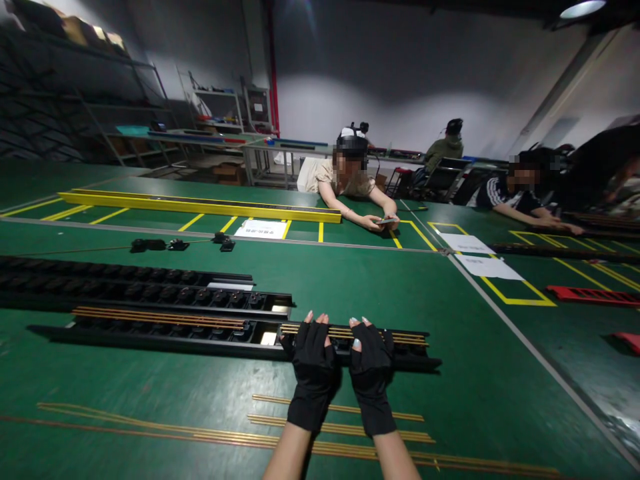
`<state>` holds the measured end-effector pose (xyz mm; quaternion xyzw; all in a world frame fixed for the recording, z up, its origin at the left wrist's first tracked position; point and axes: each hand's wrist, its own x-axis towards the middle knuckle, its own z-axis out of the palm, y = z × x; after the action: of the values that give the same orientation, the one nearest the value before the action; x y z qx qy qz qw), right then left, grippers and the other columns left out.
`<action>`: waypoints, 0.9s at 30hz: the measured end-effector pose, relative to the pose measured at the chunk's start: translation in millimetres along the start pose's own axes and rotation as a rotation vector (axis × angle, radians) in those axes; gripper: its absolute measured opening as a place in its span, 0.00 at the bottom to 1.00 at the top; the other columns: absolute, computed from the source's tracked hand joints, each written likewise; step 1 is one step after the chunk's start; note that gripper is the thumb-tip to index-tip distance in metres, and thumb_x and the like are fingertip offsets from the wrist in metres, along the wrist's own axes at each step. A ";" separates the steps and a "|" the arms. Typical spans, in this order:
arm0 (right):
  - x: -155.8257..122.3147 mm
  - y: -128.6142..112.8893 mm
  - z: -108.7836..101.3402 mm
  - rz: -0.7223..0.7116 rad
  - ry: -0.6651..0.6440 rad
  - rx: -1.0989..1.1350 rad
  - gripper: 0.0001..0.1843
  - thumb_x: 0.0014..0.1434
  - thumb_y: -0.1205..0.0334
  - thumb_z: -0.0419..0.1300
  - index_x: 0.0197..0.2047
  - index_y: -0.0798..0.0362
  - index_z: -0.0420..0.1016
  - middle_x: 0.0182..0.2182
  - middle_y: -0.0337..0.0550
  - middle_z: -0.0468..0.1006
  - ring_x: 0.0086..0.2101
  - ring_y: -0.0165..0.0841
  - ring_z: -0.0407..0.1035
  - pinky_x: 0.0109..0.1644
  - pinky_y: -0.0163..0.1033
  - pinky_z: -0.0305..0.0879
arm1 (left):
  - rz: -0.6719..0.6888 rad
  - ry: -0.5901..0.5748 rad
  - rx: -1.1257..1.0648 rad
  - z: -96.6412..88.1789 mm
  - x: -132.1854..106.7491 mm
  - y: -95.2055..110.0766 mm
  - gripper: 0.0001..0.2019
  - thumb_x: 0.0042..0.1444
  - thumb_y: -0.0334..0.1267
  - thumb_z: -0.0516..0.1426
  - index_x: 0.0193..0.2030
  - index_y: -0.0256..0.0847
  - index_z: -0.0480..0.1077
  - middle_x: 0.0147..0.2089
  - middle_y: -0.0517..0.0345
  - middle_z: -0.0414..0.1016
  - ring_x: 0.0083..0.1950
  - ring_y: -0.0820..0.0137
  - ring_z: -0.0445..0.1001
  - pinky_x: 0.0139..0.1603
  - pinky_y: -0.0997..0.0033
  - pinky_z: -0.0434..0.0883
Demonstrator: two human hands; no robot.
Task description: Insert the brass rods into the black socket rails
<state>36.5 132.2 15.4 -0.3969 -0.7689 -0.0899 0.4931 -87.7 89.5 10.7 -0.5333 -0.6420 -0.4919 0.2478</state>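
Both hands wear black fingerless gloves and are together over the right part of the nearest long black channel (180, 341). My left hand (314, 353) lies across the thin brass strips (410, 339) on this channel, its fingertips at their far side and its thumb at the near side. Just right of it, my right hand (371, 353) holds the same strips, thumb and fingers on either side of them. The hands hide the strips' middle. Copper-coloured strips (160, 317) rest on the channel's left part, over black fittings. A pale plate (269, 339) shows between the two groups.
Loose brass strips (345, 430) lie on the green table (150, 380) before me. Behind are a second black channel (165, 291), black parts on a cord (150, 245) and a yellow rail (200, 205). Across the table a person (350, 173) holds a phone; others sit farther right.
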 end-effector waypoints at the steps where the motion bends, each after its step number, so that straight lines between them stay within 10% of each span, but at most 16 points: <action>1: 0.0 0.2 -0.3 0.000 -0.003 -0.001 0.20 0.67 0.68 0.47 0.56 0.52 0.74 0.48 0.44 0.82 0.56 0.36 0.71 0.69 0.48 0.49 | 0.006 -0.010 0.005 0.7 0.0 0.4 0.20 0.65 0.29 0.46 0.59 0.39 0.70 0.52 0.49 0.80 0.65 0.61 0.69 0.63 0.54 0.66; 15: -1.0 0.8 1.1 0.006 0.002 -0.007 0.20 0.66 0.67 0.47 0.54 0.52 0.75 0.47 0.46 0.83 0.55 0.36 0.72 0.69 0.49 0.48 | 0.061 -0.069 0.043 3.5 0.5 19.3 0.20 0.65 0.31 0.46 0.60 0.37 0.70 0.53 0.47 0.80 0.63 0.60 0.72 0.75 0.47 0.43; 27: -3.6 2.3 2.8 -0.005 -0.005 -0.016 0.20 0.66 0.67 0.46 0.54 0.53 0.75 0.48 0.46 0.82 0.56 0.37 0.71 0.69 0.51 0.49 | 0.159 -0.145 -0.024 1.5 -1.1 24.9 0.21 0.64 0.29 0.47 0.62 0.37 0.66 0.57 0.47 0.78 0.64 0.63 0.71 0.71 0.55 0.54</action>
<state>36.9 133.4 10.4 -0.3990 -0.7704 -0.0964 0.4879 -64.0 89.1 18.3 -0.6195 -0.6081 -0.4385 0.2328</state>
